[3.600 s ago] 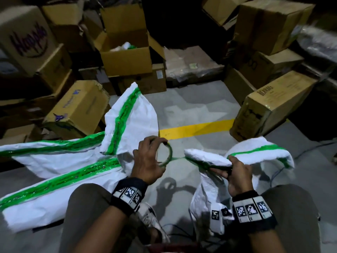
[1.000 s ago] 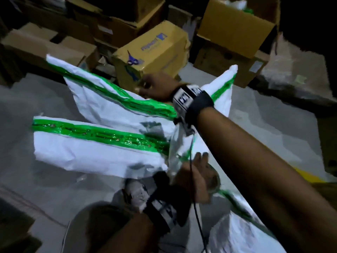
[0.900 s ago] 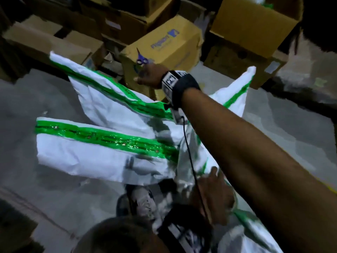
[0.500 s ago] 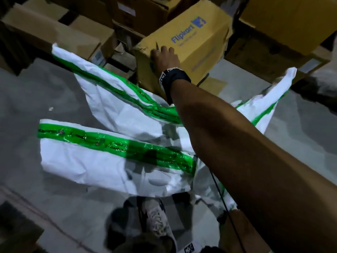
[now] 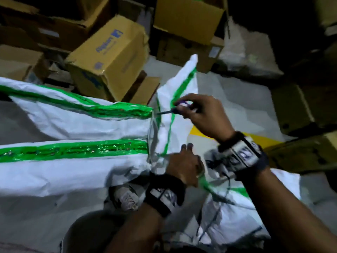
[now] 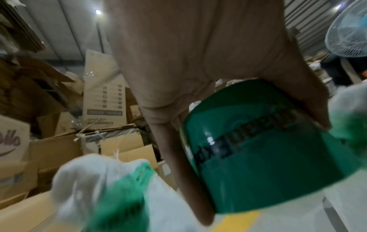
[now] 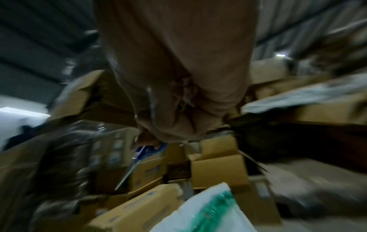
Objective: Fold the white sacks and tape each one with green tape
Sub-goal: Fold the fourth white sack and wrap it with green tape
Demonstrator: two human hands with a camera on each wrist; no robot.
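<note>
Head view: nearest us, our left hand [image 5: 184,167] curls round the tape roll [image 6: 264,153], its fingers [image 6: 184,172] clamped on it, against a white sack [image 5: 235,212] at our knees. Beyond that sack, our right hand [image 5: 204,114] pinches scissors [image 5: 171,110], blades over two taped sacks [image 5: 73,161] on the floor. Farther still stands a cardboard box [image 5: 109,57].

Brown cardboard box with blue print [image 5: 109,57], tilted on grey concrete floor [image 5: 235,99]; open-topped cardboard box [image 5: 186,19] behind; yellow painted floor line [image 5: 196,131]; white pedestal fan [image 6: 347,29].
</note>
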